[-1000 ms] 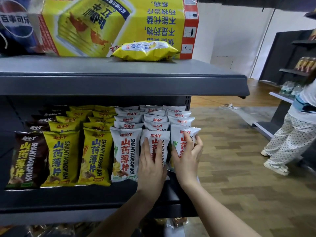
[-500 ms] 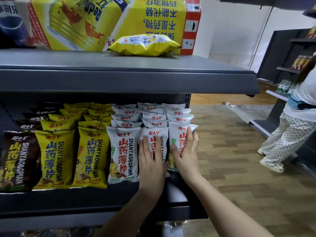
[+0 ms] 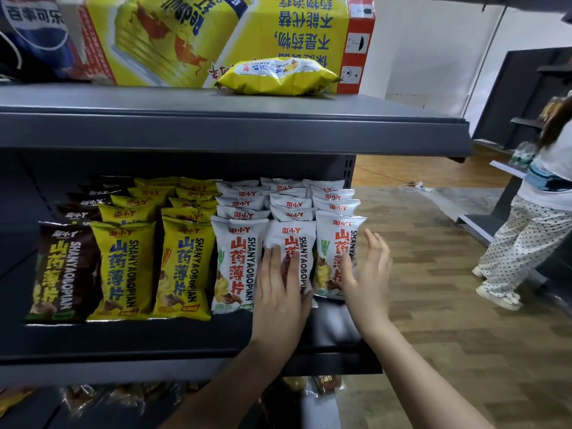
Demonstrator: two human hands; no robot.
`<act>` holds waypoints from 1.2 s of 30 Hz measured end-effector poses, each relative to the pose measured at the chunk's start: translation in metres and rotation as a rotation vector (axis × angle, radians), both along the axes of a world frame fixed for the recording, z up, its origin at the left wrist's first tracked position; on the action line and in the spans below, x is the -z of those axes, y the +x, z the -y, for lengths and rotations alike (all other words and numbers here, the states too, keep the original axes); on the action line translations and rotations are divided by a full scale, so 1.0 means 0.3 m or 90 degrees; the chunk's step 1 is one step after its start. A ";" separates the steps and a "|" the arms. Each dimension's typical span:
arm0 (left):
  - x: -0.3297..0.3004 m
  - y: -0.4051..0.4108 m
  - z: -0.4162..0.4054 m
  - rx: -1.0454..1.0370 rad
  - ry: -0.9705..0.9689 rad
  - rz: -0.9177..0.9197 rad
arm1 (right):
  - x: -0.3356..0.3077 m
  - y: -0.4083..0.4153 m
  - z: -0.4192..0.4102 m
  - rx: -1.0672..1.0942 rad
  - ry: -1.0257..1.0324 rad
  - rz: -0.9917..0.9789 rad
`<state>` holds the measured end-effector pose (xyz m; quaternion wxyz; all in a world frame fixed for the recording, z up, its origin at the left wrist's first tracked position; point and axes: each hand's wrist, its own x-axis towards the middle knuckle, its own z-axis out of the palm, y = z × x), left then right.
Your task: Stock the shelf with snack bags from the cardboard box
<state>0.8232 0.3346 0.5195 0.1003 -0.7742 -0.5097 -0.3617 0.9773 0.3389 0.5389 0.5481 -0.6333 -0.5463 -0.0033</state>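
Observation:
Rows of upright snack bags fill the dark middle shelf (image 3: pixel 130 345): brown at the left, yellow in the middle, white at the right. My left hand (image 3: pixel 283 292) lies flat with straight fingers against the front white bag of the middle white row (image 3: pixel 291 239). My right hand (image 3: pixel 365 274) is open and blurred, just off the right side of the rightmost front white bag (image 3: pixel 337 243), no longer holding it. One yellow snack bag (image 3: pixel 275 77) lies flat on the top shelf (image 3: pixel 216 119).
A big yellow carton (image 3: pixel 216 32) stands on the top shelf behind the loose bag. More packets (image 3: pixel 325 382) sit on the shelf below. A person in spotted trousers (image 3: pixel 523 239) stands at the right by another dark shelf unit. Wooden floor lies to the right.
My right hand has let go of the rightmost white bag and drawn back to the right, fingers spread. The left hand stays pressed on the middle white bag. The view has shifted slightly.

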 end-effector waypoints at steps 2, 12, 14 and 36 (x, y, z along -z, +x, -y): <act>0.001 -0.061 0.025 0.013 0.031 0.002 | 0.007 -0.024 0.049 -0.011 0.058 0.076; 0.037 -0.255 0.020 -0.028 -0.059 -0.032 | 0.014 -0.204 0.037 -0.079 -0.070 0.520; 0.035 -0.260 0.013 -0.023 -0.080 -0.026 | 0.019 -0.216 0.026 -0.066 -0.095 0.518; 0.007 -0.323 0.027 -0.006 -0.092 -0.101 | -0.005 -0.224 0.044 -0.064 -0.137 0.502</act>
